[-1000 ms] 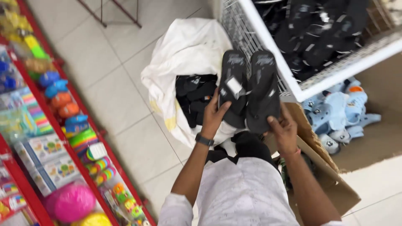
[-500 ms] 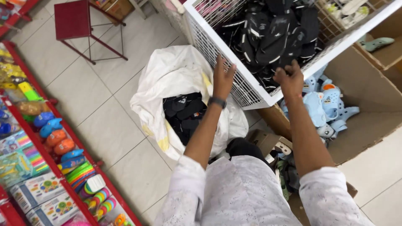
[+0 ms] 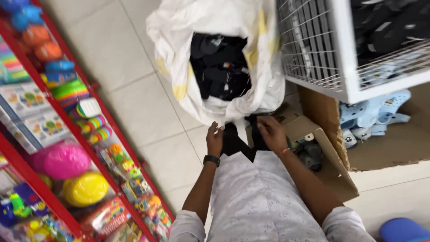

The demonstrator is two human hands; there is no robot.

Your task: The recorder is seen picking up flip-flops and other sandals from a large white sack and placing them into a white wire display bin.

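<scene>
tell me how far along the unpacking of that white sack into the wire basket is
Done: black slippers already lie in the white wire basket. In hand: the left hand and right hand are low at the white sack, on a black piece; grip unclear. Left: the sack's mouth shows plenty more black footwear.

The wire basket [image 3: 354, 49] is cut off; the sack's [image 3: 179, 54] contents blur.

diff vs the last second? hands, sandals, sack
Both hands let go of the black sandals they held up a second ago and dropped from the white wire basket down to the lower edge of the white sack. The left hand touches the sack's edge; the right hand sits by dark items there, grip unclear. The sack, the cardboard box and the toy shelves stayed put.
</scene>
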